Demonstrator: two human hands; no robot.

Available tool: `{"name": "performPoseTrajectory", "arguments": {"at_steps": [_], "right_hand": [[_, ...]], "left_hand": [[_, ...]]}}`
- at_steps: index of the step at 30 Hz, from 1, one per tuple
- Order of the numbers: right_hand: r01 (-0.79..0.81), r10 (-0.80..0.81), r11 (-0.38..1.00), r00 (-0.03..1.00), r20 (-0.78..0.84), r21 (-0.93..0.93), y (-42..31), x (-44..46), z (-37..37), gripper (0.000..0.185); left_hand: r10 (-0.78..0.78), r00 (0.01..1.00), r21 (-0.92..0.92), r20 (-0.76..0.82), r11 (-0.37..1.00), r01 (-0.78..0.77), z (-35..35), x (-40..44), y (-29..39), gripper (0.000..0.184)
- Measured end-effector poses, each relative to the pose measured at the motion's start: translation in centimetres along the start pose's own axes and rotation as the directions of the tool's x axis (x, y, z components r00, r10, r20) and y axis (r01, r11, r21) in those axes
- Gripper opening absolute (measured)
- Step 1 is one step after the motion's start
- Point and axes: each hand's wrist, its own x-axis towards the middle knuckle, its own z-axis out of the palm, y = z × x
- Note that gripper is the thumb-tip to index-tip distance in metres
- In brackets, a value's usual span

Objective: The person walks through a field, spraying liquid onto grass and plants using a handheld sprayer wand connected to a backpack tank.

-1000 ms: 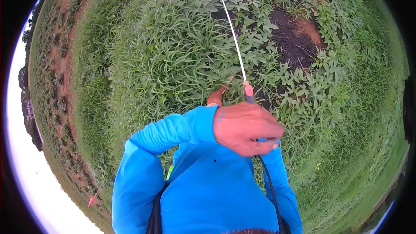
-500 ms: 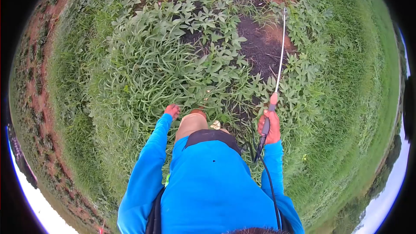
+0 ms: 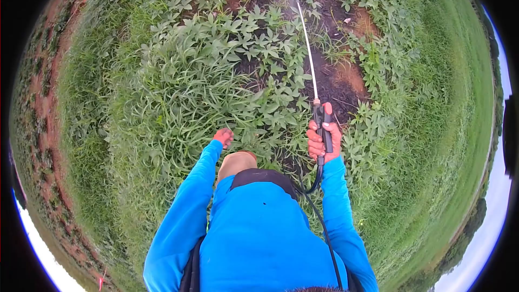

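My right hand (image 3: 325, 141) is wrapped round the dark handle of a sprayer wand (image 3: 308, 57). The thin pale tube points forward and slightly left, its tip over leafy plants and dark soil. A faint whitish haze shows round the tip. From the handle's lower end a black hose (image 3: 325, 227) curves down along my right side. My left hand (image 3: 224, 137) hangs in front of my left thigh, above the grass, with its fingers curled in and nothing seen in them.
Broad-leaved plants (image 3: 270, 48) and long grass (image 3: 189, 92) spread ahead. A strip of dark, burnt-looking soil (image 3: 330, 78) with reddish patches runs forward. Dense grass (image 3: 427, 103) covers the right side; rows on reddish earth (image 3: 51, 86) lie far left.
The wand's tip has swung left and forward, and the handle has turned in my right hand. Haze now shows at the tip. My left hand has shifted slightly right.
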Motion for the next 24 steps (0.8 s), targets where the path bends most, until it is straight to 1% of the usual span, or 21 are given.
{"name": "performPoseTrajectory", "arguments": {"at_steps": [1, 2, 3, 5, 6, 7, 8, 9, 11, 13, 15, 17, 18, 19, 22, 23, 24], "right_hand": [[-0.048, 0.048, 0.999, 0.999, 0.026, 0.005, -0.1, 1.1, 0.6, 0.025], [-0.078, 0.077, 0.997, 0.997, 0.013, 0.012, 0.0, 2.2, 1.5, 0.025], [-0.082, 0.082, 0.997, 0.997, 0.012, 0.011, 0.0, 3.3, 2.2, 0.025], [-0.193, 0.194, 0.981, 0.976, 0.099, -0.018, 0.0, 5.3, 3.5, 0.025], [-0.236, 0.239, 0.971, 0.962, 0.129, -0.04, 0.2, 6.2, 4.3, 0.024], [-0.242, 0.246, 0.969, 0.96, 0.131, -0.043, 0.3, 7.2, 5.0, 0.024], [-0.295, 0.3, 0.954, 0.944, 0.136, -0.061, 0.4, 8.1, 5.6, 0.025], [-0.346, 0.354, 0.935, 0.925, 0.139, -0.078, 0.5, 8.9, 6.2, 0.025], [-0.373, 0.381, 0.924, 0.914, 0.139, -0.08, 0.8, 10.3, 7.4, 0.025], [-0.398, 0.412, 0.911, 0.894, 0.175, -0.109, 0.8, 11.4, 8.3, 0.025], [-0.387, 0.407, 0.911, 0.898, 0.165, -0.14, 0.5, 11.9, 9.1, 0.023], [-0.3, 0.316, 0.901, 0.949, 0.001, -0.315, 0.1, 12.1, 9.9, 0.022], [-0.279, 0.276, 0.903, 0.96, -0.056, -0.328, -0.2, 12.1, 10.1, 0.021], [-0.274, 0.271, 0.903, 0.961, -0.055, -0.33, -0.6, 11.9, 10.1, 0.021], [-0.199, 0.153, 0.92, 0.976, -0.158, -0.338, -1.9, 10.9, 10.3, 0.019], [-0.192, 0.145, 0.921, 0.977, -0.157, -0.34, -2.2, 10.5, 10.3, 0.019], [-0.14, 0.083, 0.935, 0.98, -0.181, -0.325, -2.5, 10.0, 10.2, 0.019]], "left_hand": [[0.001, 1.0, -0.002, -0.002, 1.0, -0.001, -0.3, 0.2, 0.3, 0.024], [-0.009, 1.0, 0.005, -0.017, 1.0, 0.009, -0.6, 0.5, 0.2, 0.025], [-0.02, 0.999, 0.011, -0.032, 1.0, 0.02, -0.9, 0.5, 0.4, 0.025], [-0.023, 0.999, 0.012, -0.034, 1.0, 0.024, -1.9, 0.3, 0.4, 0.028], [-0.022, 0.999, -0.025, -0.029, 0.999, 0.021, -2.6, 0.3, 0.2, 0.028], [-0.019, 1.0, -0.062, -0.024, 0.998, 0.018, -3.3, 0.4, 0.0, 0.028], [-0.058, 0.997, -0.075, -0.058, 0.996, 0.054, -3.6, 0.6, 0.1, 0.026], [-0.057, 0.996, -0.081, -0.063, 0.995, 0.052, -4.2, 0.6, 0.0, 0.026], [-0.037, 0.998, -0.092, -0.051, 0.995, 0.033, -5.2, 0.2, 0.0, 0.025], [-0.023, 0.998, -0.08, -0.062, 0.997, 0.018, -5.7, -0.2, 0.5, 0.024], [-0.05, 0.995, -0.089, -0.084, 0.995, 0.042, -6.0, -0.2, 0.7, 0.023], [-0.051, 0.995, -0.089, -0.084, 0.995, 0.043, -5.8, 0.2, 1.1, 0.023], [-0.054, 0.995, -0.091, -0.083, 0.995, 0.046, -5.8, 0.4, 1.2, 0.023], [-0.049, 0.995, -0.088, -0.081, 0.995, 0.042, -5.6, 0.6, 1.3, 0.023], [-0.013, 0.998, -0.043, -0.057, 0.999, 0.011, -5.0, 1.2, 2.0, 0.023], [-0.008, 0.999, -0.039, -0.052, 0.999, 0.006, -4.7, 1.7, 2.2, 0.023], [-0.037, 0.998, -0.001, -0.047, 0.999, 0.037, -4.4, 2.2, 2.3, 0.024]]}}
